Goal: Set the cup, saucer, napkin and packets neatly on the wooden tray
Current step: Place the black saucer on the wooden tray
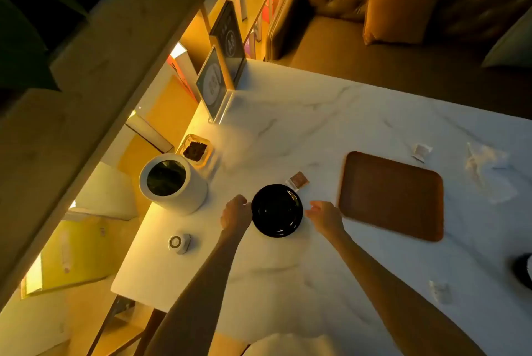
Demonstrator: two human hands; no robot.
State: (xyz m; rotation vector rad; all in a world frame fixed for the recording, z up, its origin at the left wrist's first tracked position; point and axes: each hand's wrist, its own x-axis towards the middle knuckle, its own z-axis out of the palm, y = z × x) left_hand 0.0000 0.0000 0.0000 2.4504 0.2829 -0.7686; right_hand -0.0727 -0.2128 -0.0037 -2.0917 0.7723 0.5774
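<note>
Both grips, left hand (236,213) and right hand (325,216), spread open, empty, flank the black saucer (277,210) between them

I see a dim room lit by warm yellow light from the shelves (161,113) along the tabletop's (331,125) left edge. That glow washes the tabletop's left edge nearly white and fades toward the right. The whole picture is soft and slightly blurred. The black saucer (277,210) shows small glints. The wide lens bends straight lines at the frame's borders, and the upper left corner sinks into darkness.
</note>
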